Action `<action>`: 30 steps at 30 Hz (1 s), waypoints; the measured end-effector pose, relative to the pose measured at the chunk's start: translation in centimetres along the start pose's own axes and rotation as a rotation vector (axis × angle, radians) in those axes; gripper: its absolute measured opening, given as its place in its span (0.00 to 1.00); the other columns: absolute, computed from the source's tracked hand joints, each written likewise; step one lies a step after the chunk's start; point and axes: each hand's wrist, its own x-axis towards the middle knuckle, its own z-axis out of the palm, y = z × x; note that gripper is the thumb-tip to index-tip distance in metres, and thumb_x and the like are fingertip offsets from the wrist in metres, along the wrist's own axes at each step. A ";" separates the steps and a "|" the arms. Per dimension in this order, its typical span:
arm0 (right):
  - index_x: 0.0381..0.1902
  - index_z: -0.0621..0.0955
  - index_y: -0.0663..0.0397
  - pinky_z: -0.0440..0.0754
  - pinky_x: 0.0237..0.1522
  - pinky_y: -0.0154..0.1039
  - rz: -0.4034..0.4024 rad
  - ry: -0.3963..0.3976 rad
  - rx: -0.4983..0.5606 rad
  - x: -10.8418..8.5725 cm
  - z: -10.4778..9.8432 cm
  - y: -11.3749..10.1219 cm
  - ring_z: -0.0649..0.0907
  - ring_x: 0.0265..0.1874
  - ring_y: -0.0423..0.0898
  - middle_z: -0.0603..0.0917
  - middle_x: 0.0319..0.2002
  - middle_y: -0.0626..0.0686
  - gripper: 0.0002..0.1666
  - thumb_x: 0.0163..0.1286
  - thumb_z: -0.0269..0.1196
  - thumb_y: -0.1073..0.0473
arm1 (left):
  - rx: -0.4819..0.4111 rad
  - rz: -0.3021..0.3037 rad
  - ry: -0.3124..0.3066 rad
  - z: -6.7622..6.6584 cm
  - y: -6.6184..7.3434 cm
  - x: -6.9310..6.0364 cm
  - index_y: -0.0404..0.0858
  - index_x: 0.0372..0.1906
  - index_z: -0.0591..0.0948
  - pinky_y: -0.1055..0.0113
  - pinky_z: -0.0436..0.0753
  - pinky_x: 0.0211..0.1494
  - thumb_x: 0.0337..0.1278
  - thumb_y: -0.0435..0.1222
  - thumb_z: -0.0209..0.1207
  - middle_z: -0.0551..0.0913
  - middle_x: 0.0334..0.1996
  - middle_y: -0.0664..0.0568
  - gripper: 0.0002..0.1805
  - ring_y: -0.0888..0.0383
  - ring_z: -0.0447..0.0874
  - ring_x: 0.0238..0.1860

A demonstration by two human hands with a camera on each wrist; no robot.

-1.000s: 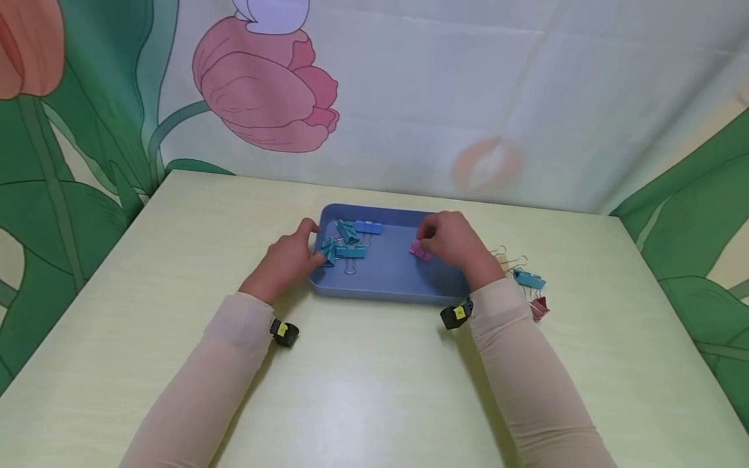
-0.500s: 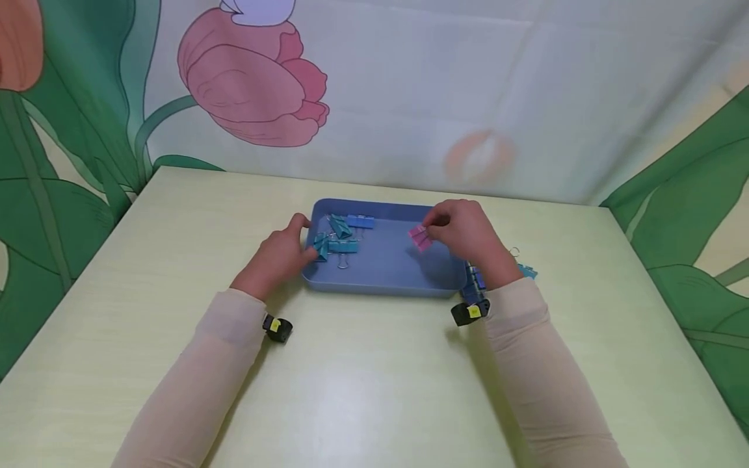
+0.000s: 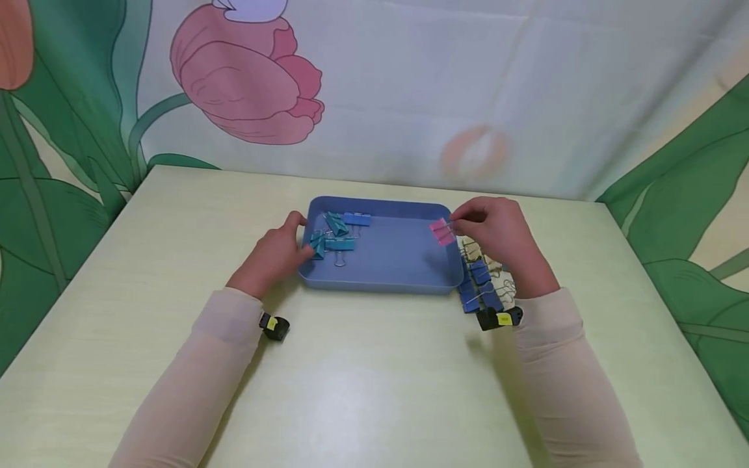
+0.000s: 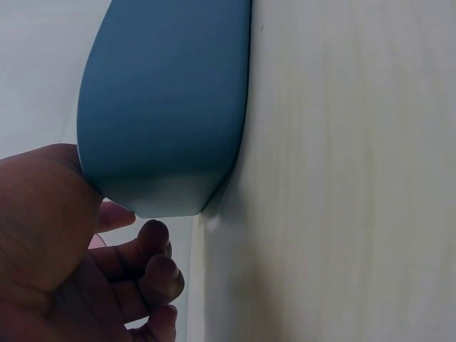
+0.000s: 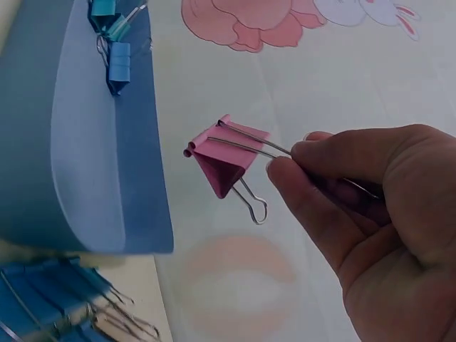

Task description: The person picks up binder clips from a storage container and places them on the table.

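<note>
A pink binder clip (image 3: 443,231) hangs above the right end of the blue tray (image 3: 383,286), pinched by a wire handle between thumb and index finger of my right hand (image 3: 500,231). In the right wrist view the clip (image 5: 226,153) is held clear of the tray's rim, its other handle pointing down. My left hand (image 3: 272,257) grips the tray's left end, thumb at the rim; in the left wrist view the other fingers of the hand (image 4: 50,242) curl loosely beside the wall. Teal clips (image 3: 340,244) and a blue clip (image 3: 357,219) lie in the tray's left part.
Beside the tray's right end several dark blue clips (image 3: 469,294) lie on the table (image 3: 351,377), with yellow clips (image 3: 471,249) behind them, partly hidden by my right hand and wrist. A cloth printed with flowers (image 3: 242,75) hangs behind the table.
My right hand has lifted the pink clip from inside the tray and carried it right, to the tray's right end. My left hand has kept its hold on the tray. The head view has shifted slightly.
</note>
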 end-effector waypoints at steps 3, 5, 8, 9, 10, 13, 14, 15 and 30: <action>0.43 0.86 0.51 0.79 0.43 0.43 0.044 0.043 0.031 -0.8 -0.9 0.6 0.86 0.40 0.48 0.88 0.40 0.53 0.11 0.67 0.62 0.55 | -0.002 0.005 -0.001 -0.1 0.1 -0.1 0.41 0.67 0.57 0.64 0.68 0.29 0.64 0.40 0.51 0.70 0.21 0.48 0.29 0.52 0.70 0.25; 0.44 0.85 0.52 0.79 0.43 0.42 0.069 0.077 0.049 -1.2 -1.4 1.0 0.87 0.41 0.48 0.88 0.41 0.54 0.11 0.67 0.62 0.55 | -0.003 0.006 -0.002 -0.2 0.1 -0.2 0.41 0.67 0.57 0.64 0.68 0.28 0.64 0.40 0.51 0.69 0.20 0.48 0.29 0.52 0.70 0.24; 0.44 0.85 0.53 0.79 0.41 0.40 0.102 0.129 0.063 -1.8 -2.1 1.8 0.86 0.41 0.48 0.88 0.43 0.55 0.13 0.67 0.63 0.53 | -0.006 0.010 -0.004 -0.2 0.1 -0.1 0.40 0.67 0.57 0.65 0.68 0.28 0.64 0.40 0.51 0.69 0.20 0.49 0.29 0.53 0.69 0.24; 0.45 0.85 0.54 0.78 0.41 0.39 0.117 0.145 0.069 -1.9 -2.3 2.1 0.86 0.41 0.48 0.87 0.43 0.55 0.14 0.67 0.63 0.52 | -0.008 0.008 -0.005 -0.2 0.1 -0.1 0.40 0.67 0.58 0.65 0.68 0.28 0.64 0.40 0.51 0.69 0.20 0.49 0.29 0.53 0.69 0.23; 0.45 0.85 0.53 0.78 0.40 0.38 0.130 0.160 0.075 -2.1 -2.5 2.4 0.86 0.41 0.47 0.87 0.44 0.55 0.14 0.67 0.63 0.52 | -0.010 0.007 -0.006 -0.2 0.1 -0.1 0.40 0.67 0.58 0.65 0.68 0.28 0.63 0.40 0.51 0.69 0.20 0.49 0.29 0.53 0.69 0.23; 0.46 0.84 0.53 0.79 0.41 0.36 0.172 0.185 0.101 -2.6 -3.2 3.2 0.85 0.41 0.43 0.86 0.45 0.55 0.16 0.67 0.62 0.49 | -0.012 0.005 -0.006 -0.1 0.0 -0.1 0.40 0.67 0.58 0.65 0.68 0.28 0.63 0.40 0.51 0.70 0.21 0.48 0.29 0.53 0.69 0.24; 0.47 0.84 0.53 0.79 0.41 0.36 0.183 0.189 0.110 -2.7 -3.4 3.6 0.85 0.40 0.41 0.86 0.46 0.55 0.17 0.67 0.62 0.48 | -0.012 0.004 -0.007 -0.1 0.0 -0.1 0.40 0.67 0.58 0.65 0.68 0.29 0.63 0.40 0.51 0.70 0.21 0.48 0.29 0.53 0.70 0.25; 0.47 0.84 0.53 0.80 0.43 0.35 0.193 0.194 0.117 -2.9 -3.6 3.9 0.85 0.39 0.39 0.86 0.46 0.55 0.18 0.67 0.62 0.48 | -0.012 0.001 -0.005 -0.1 0.0 0.0 0.41 0.67 0.58 0.64 0.68 0.29 0.63 0.40 0.51 0.71 0.22 0.48 0.29 0.53 0.70 0.25; 0.52 0.80 0.57 0.76 0.58 0.44 0.325 0.256 0.241 -5.4 -5.2 8.3 0.84 0.38 0.31 0.81 0.45 0.49 0.24 0.68 0.61 0.45 | -0.013 0.002 -0.011 -0.1 -0.1 0.0 0.40 0.67 0.57 0.64 0.70 0.32 0.64 0.41 0.50 0.76 0.28 0.44 0.29 0.51 0.72 0.29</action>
